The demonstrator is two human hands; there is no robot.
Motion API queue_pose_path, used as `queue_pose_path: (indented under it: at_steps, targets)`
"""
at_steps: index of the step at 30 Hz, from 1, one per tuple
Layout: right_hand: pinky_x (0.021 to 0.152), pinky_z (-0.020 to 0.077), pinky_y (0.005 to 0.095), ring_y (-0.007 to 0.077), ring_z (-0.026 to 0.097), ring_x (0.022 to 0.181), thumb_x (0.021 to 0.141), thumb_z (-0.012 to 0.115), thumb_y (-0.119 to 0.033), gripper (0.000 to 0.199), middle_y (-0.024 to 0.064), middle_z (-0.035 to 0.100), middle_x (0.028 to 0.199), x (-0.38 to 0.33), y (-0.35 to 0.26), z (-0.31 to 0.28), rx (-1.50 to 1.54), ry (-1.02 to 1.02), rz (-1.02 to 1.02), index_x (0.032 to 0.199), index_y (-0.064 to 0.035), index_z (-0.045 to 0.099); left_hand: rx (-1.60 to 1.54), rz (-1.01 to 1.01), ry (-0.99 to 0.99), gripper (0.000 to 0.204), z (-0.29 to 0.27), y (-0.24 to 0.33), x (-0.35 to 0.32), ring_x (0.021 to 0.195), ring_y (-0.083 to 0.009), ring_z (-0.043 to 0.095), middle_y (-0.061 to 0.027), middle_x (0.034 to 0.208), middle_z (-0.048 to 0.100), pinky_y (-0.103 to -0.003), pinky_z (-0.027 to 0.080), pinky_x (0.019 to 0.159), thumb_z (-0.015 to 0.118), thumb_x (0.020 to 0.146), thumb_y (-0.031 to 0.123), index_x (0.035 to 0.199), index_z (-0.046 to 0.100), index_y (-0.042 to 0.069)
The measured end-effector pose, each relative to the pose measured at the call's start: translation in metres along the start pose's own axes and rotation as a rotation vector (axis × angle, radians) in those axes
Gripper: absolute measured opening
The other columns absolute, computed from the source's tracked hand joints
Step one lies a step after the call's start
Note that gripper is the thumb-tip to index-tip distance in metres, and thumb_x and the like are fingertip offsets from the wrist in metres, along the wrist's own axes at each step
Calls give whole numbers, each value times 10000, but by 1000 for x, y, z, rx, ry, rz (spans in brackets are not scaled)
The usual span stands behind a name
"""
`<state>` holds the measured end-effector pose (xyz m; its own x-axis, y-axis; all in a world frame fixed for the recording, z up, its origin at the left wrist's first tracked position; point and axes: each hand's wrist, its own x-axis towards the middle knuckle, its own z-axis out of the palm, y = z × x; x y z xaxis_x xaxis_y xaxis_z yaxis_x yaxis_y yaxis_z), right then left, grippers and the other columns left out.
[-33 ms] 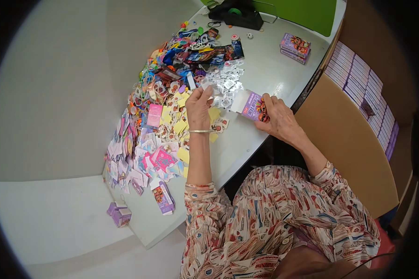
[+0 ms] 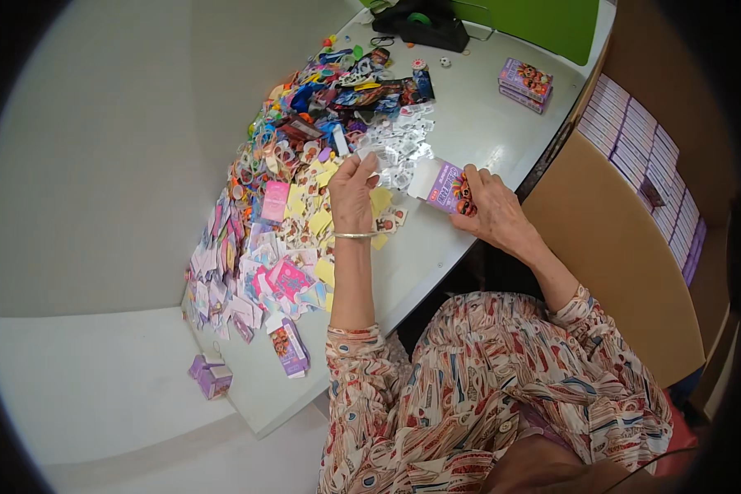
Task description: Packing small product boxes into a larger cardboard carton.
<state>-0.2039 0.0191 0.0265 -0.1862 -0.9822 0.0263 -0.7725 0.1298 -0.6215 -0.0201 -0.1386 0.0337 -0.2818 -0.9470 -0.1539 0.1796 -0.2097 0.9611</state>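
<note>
From above, the right hand (image 2: 494,210) grips a small purple box (image 2: 445,188) with its white flap open, the box lying under the fingertips and jutting out toward the other hand. The left hand (image 2: 354,193) is raised just beside that open flap, its fingers (image 2: 369,165) pinched on a small clear packet (image 2: 379,159) at their tips. Beyond both hands, a heap of bright trinkets and cards (image 2: 288,181) spreads over the white table (image 2: 486,123), and two more purple boxes (image 2: 525,84) sit well apart past the right fingers.
</note>
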Motion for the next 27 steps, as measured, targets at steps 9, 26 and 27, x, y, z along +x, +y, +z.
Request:
queue_pose_path:
  at_steps: [9,26,27]
  targets:
    - [859,480,352,262,546,1039,655,794,-265,812,134,529,1180,14,-8,-9,653,-156,-202,1327,9,430,-67,-11,10,108,-28,3,-31,790,-110,598,-20,904,670,-233,444,710,693,871,125,952,665,59]
    - [933,447,384,356,541,1062,685,753,-245,724,191,492,1227,42,-5,40,285,95,-431,1262,45,424,88,323,161,201,7,33,-64,715,-54,565,-10,1000,640,-191,444,603,655,891,127,1068,648,31]
    - [924,447,405,372,538,1057,684,744,-248,719,197,495,1214,41,-9,39,248,148,-403,1263,36,425,84,345,178,203,8,32,-66,821,-122,585,-37,1094,614,-269,464,738,669,876,139,1047,652,32]
